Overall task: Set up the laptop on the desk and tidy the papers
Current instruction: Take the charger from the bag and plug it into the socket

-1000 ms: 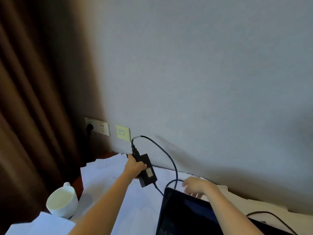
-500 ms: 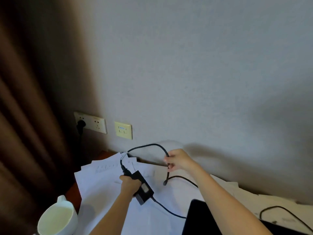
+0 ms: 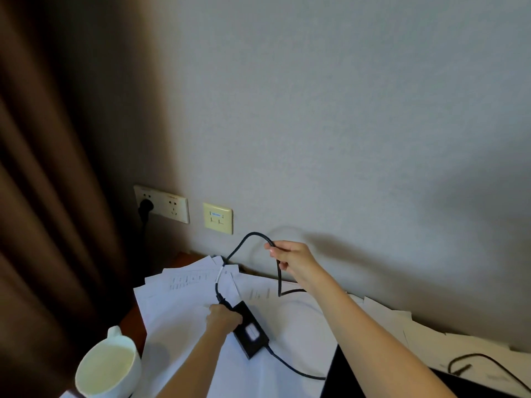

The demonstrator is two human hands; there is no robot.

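Note:
My left hand [image 3: 224, 317] grips the black power adapter brick [image 3: 251, 331], which lies on the white papers [image 3: 184, 305] spread over the desk. My right hand [image 3: 293, 255] pinches the adapter's black mains cable [image 3: 244, 242] and holds a loop of it up above the papers, near the wall. A second thin cable [image 3: 290, 367] runs from the brick toward the dark laptop [image 3: 336, 377], whose corner shows at the bottom edge, partly hidden by my right arm.
A white mug [image 3: 107, 366] stands at the desk's left edge. On the wall are a double power socket [image 3: 169, 205] with one black plug in it and a yellowish data outlet [image 3: 217, 218]. Brown curtain [image 3: 51, 196] hangs on the left. Another black cable [image 3: 488, 366] lies on papers at the right.
My right hand has gone from the laptop's top edge to the mains cable and lifted a loop of it. My left hand lowered the adapter onto the papers. The camera tilted up.

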